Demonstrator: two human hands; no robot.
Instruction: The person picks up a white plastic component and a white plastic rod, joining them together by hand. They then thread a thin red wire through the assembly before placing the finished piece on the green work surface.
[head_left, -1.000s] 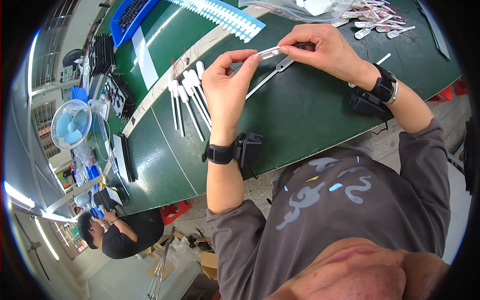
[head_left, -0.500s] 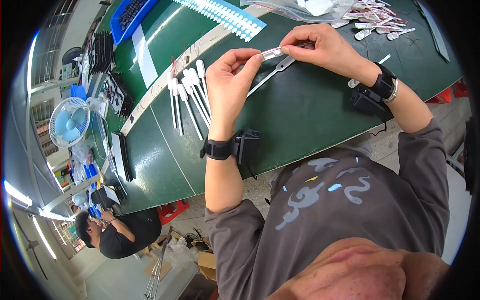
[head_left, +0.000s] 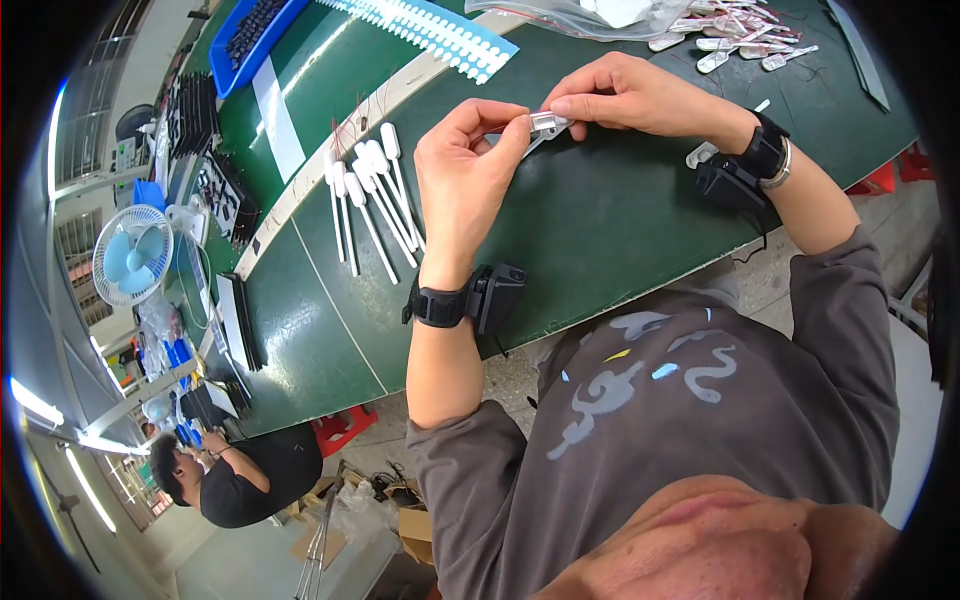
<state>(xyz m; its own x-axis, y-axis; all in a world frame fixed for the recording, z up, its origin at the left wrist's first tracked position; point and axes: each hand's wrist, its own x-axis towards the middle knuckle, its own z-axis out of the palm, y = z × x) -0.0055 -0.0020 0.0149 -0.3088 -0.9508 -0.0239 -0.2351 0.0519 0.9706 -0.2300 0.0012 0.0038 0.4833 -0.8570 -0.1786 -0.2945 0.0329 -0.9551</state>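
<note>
Both my hands meet above the green table, near its far side. Between my left hand and my right hand is a small white plastic piece with a clear-looking recess, pinched at both ends by thumbs and fingers. Just below it shows part of a white paddle-shaped piece with a thin handle, mostly covered by my fingers; whether it touches the held piece I cannot tell. Left of my left hand lie several white long-handled paddle pieces, side by side, thin wires at their far ends.
At the far right is a pile of white pieces with red wires, next to a clear plastic bag. A blue sheet with white stickers and a blue bin of dark parts lie farther back. A co-worker sits at the left.
My right hand has moved slightly left and down, closer to my left hand, with the small piece still between them. The paddle piece below is now more covered.
</note>
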